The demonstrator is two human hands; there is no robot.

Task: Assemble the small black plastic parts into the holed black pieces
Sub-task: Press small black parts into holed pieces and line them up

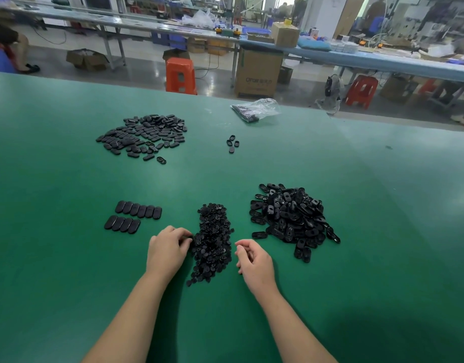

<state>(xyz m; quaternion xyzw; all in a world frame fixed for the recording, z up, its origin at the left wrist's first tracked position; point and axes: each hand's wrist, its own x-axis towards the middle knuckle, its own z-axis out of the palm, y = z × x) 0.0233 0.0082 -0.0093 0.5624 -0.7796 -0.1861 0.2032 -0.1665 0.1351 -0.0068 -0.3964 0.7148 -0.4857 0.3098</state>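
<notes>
Left hand: the left hand (168, 247) lies palm down on the surface, fingers curled at the left edge of the heap of small parts, fingertips touching or pinching parts there; which part it grips cannot be told.
Right hand: the right hand (254, 259) rests just right of the same heap, turned on its side, fingers loosely curled toward the palm, holding nothing that shows.
Forearms: both bare, reaching in from the lower edge, angled toward each other.
Small black plastic parts: the heap of small black plastic parts (212, 242) is a long, narrow mound between the two hands, made of tiny matte, knobbly bits.
Holed black pieces: the pile of holed black pieces (293, 218) sits to the right of the heap and beyond the right hand; flat glossy ovals, each with a cut-out opening, lying jumbled.
Rows: two rows of smooth oval pieces (134, 217) lie side by side beyond the left hand, touching one another, tops closed and shiny.
Far pile: a spread of similar oval pieces (144, 134) lies well beyond the rows.
Loose few: a small cluster of ovals (232, 144) sits apart, mid-surface.
Bag: a crumpled clear plastic bag (257, 108) with dark contents near the far edge.
Surface: a green matte mat (68, 258).
</notes>
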